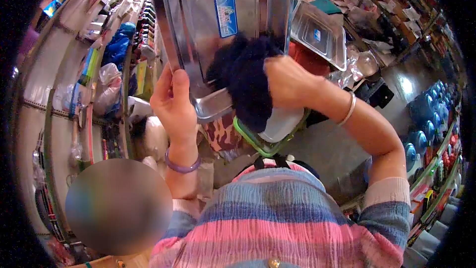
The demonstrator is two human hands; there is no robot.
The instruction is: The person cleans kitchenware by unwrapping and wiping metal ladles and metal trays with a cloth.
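Observation:
My left hand (174, 101) grips the near left edge of a shiny metal tray (198, 0), thumb on the rim, holding it up at a tilt. A blue label (226, 14) is stuck on the tray's flat face. In my right hand (292, 83) is a bunched dark navy cloth (248, 69), pressed against the lower part of the tray. The hand is slightly blurred, and its fingers are partly hidden by the cloth. Below the cloth is a green-rimmed container (248, 138) with a whitish item (282, 125) in it.
Another labelled metal tray (320, 34) lies to the right on piled goods. Shelves with packaged goods (106, 89) run along the left. Blue water bottles (421, 114) stand on the right by the grey floor (327, 156). A blurred round patch covers the lower left.

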